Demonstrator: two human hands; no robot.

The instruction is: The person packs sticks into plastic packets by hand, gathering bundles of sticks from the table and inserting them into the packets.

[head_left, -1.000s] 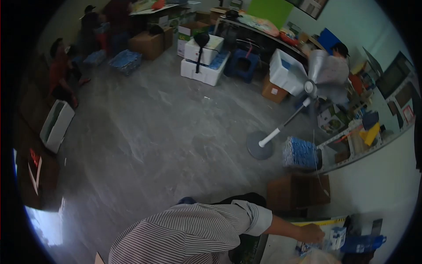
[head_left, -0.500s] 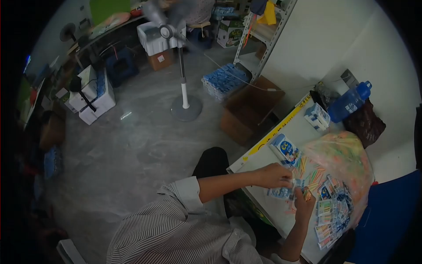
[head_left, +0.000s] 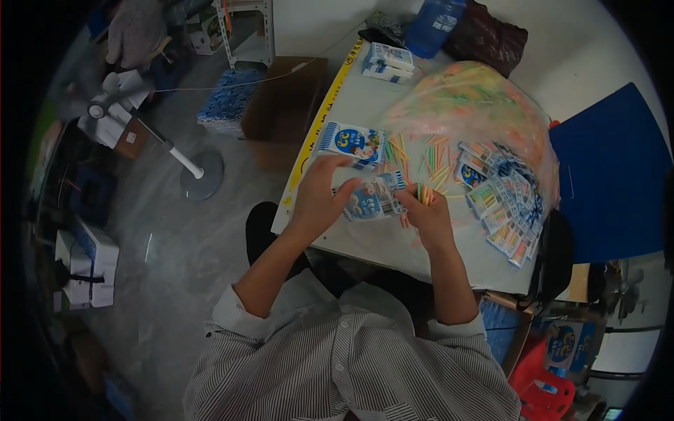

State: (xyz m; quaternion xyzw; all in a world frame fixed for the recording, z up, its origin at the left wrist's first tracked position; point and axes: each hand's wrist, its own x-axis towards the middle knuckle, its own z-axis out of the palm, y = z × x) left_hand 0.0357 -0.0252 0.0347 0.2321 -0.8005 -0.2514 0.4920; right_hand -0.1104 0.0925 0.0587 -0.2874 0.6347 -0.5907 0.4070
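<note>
Hands, close together half a second ago, now stand farther apart with the packet between them; the view has swung round, bringing the table [head_left: 449,270] to the middle.

Left hand [head_left: 316,200]: thumb and fingers apart, at the left edge of the packet; contact cannot be told.

Right hand [head_left: 430,214]: thumb and finger clamped on the right edge of the packet, with a bunch of coloured sticks [head_left: 425,194] in the same grip.

Packet [head_left: 372,200]: clear plastic, blue and white print, held above the near part of the table.

Blue bag [head_left: 354,142]: printed, lying flat just beyond the left hand.

Loose sticks [head_left: 441,175]: scattered on the table beyond the right hand.

Filled packets [head_left: 509,210]: fanned in an overlapping heap, right of the right hand.

Large plastic bag [head_left: 477,102]: clear, full of coloured sticks, at the far side.

Small packs [head_left: 388,63]: stacked, near the blue bottle [head_left: 432,31].

Dark bag [head_left: 488,38]: crumpled, beside the bottle.

Cardboard box [head_left: 284,116]: open, on the floor, left of the table.
</note>
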